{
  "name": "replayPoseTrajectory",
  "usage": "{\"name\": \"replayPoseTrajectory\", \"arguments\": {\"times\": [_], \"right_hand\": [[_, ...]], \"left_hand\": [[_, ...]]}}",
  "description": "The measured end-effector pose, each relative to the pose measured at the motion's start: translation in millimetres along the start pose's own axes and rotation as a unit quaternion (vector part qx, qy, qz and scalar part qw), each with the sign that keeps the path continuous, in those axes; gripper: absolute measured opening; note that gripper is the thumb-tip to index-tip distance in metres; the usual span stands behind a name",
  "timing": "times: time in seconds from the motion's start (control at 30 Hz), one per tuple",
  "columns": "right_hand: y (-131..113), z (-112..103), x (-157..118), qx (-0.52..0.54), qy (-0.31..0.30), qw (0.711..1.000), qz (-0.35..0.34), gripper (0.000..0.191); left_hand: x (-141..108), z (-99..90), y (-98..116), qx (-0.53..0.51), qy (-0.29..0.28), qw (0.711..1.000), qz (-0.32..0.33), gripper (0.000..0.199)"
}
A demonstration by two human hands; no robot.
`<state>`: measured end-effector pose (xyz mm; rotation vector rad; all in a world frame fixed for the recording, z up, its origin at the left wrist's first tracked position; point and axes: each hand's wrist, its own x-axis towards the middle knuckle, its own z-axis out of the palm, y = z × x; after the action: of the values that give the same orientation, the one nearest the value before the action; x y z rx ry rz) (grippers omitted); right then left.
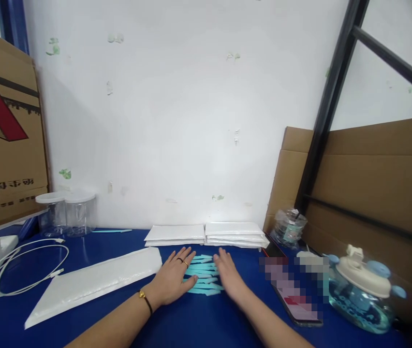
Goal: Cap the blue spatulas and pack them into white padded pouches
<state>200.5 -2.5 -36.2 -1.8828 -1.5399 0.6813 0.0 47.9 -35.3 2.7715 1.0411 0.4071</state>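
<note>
Between my two hands, several thin flat teal sticks (204, 275) lie side by side on the blue table, their exact kind too small to make out. My left hand (171, 276) rests palm down at their left ends, fingers stretched out and thumb on or just above the sticks. It wears rings and a bracelet. At the right ends, my right hand (228, 274) lies with its fingers extended, touching or very near the sticks. Neither hand grips anything. A white padded envelope (97, 282) lies left of my left hand, its tip close to the knuckles.
Two stacks of white padded envelopes (175, 233) sit against the wall. A single teal stick (112, 231) lies behind. To the left are clear jars (80, 215), a white cable (28, 244) and a cardboard box (6, 130). A phone (293, 295) and water bottle (363, 295) stand right.
</note>
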Motion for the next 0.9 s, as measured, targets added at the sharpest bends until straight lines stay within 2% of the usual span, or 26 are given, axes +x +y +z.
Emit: {"name": "replayPoseTrajectory", "arguments": {"times": [0.07,0.23,0.3,0.4,0.47,0.53,0.63,0.73,0.9], "right_hand": [[1.8,-7.3,2.4,0.098,0.019,0.994,0.037,0.074],[-2.1,-1.7,0.4,0.233,-0.019,0.972,-0.002,0.073],[-1.1,-0.3,9.2,0.218,-0.005,0.975,-0.034,0.063],[6.4,-7.5,37.2,0.099,0.045,0.988,-0.111,0.038],[13.2,-13.8,57.5,0.043,0.038,0.988,-0.145,0.022],[19.3,-16.8,71.4,0.033,0.013,0.987,-0.155,0.013],[25.0,-13.8,77.4,0.037,0.013,0.986,-0.164,0.010],[26.4,-8.1,75.0,0.017,0.045,0.979,-0.200,0.012],[25.3,-6.3,77.5,0.018,0.037,0.975,-0.216,0.008]], "left_hand": [[-0.4,2.3,-1.5,-0.009,0.003,1.000,-0.004,0.067],[-0.8,2.3,-1.8,-0.030,-0.024,0.999,-0.011,0.072],[-2.3,-0.2,0.2,-0.042,-0.036,0.998,-0.022,0.073],[0.0,-6.4,1.0,-0.078,-0.018,0.996,-0.043,0.067],[8.4,-10.8,-3.5,-0.098,0.024,0.993,-0.067,0.055],[22.1,-13.8,-13.6,-0.104,0.049,0.989,-0.091,0.039],[43.8,-12.4,-35.0,-0.120,0.013,0.987,-0.108,0.020],[56.1,-5.8,-52.3,-0.153,-0.026,0.982,-0.108,0.018],[54.7,-2.2,-54.4,-0.158,0.002,0.983,-0.089,0.021]]}}
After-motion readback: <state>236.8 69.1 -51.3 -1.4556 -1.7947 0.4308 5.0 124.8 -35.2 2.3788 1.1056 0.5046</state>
